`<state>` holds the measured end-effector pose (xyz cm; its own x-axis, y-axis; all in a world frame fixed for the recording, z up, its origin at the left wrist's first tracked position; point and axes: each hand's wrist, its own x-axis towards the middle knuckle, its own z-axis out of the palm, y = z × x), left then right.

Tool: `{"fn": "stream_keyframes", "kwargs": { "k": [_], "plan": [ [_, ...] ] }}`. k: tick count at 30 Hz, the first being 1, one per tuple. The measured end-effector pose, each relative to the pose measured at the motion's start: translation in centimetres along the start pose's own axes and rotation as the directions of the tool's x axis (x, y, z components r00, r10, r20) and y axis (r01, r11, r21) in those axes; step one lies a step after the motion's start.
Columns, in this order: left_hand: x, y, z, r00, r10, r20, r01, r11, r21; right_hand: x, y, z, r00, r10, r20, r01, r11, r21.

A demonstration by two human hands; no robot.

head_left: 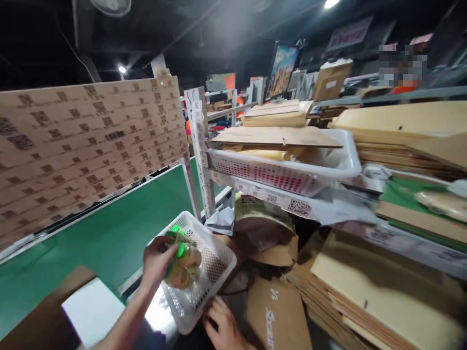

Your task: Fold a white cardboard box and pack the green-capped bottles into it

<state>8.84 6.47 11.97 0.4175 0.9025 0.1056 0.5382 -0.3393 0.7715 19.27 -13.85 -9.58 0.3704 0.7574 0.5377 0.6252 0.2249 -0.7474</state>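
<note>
My left hand (pixel 156 262) is raised at the end of a bare forearm that runs up from the lower left, wrist bent a little, fingers (pixel 168 243) curled shut around what they hold, thumb on top. My right hand (pixel 223 324) sits lower and to the right of those fingers, palm down, fingers (pixel 215 307) loosely spread and pointing up and left, gripping nothing.
</note>
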Motion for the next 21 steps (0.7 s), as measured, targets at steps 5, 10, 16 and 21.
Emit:
{"fn": "stream_keyframes", "kwargs": {
  "k": [5,10,16,21],
  "plan": [
    [5.1,0.7,11.2,0.954,0.171,0.248,-0.177,0.984,-0.001,-3.4,1.4,-3.2,0.997,0.009,0.079,-0.015,0.997,0.078],
    [3.9,-4.6,12.8,0.898,0.172,0.406,-0.248,0.958,0.144,-3.7,1.1,-5.8,0.972,0.216,0.089,-0.223,0.972,0.074],
    [-3.8,-9.5,4.6,0.913,0.314,0.259,-0.368,0.909,0.195,3.9,2.6,-4.9,0.996,-0.06,0.069,0.073,0.976,-0.205],
    [-10.2,-17.9,-5.5,0.981,0.111,-0.156,-0.033,0.899,0.436,12.8,8.8,-1.4,0.977,-0.135,0.165,0.193,0.892,-0.408]
  ]
}}
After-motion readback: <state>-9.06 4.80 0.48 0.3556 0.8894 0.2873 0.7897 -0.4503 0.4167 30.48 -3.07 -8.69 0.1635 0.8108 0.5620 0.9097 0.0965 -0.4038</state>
